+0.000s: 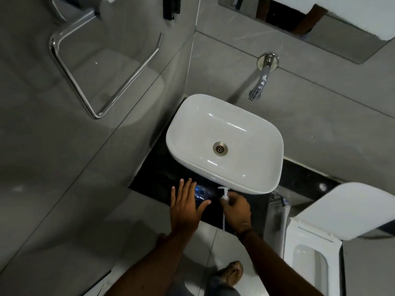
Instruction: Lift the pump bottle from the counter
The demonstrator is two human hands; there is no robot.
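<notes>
My right hand point(237, 210) grips a white pump head point(224, 192) with its long dip tube point(223, 220) hanging down, lifted clear of its bottle. My left hand point(186, 202) is spread with straight fingers over a clear blue bottle point(201, 192) that stands on the black counter point(154, 178) just in front of the white basin point(224, 142). The hand partly hides the bottle, and I cannot tell whether it touches it.
A chrome wall tap point(259, 82) juts over the basin. A chrome towel ring point(96, 67) hangs on the left wall. A white toilet with raised lid point(350, 212) stands at the right. Grey tiled floor below, with my foot point(232, 272) on it.
</notes>
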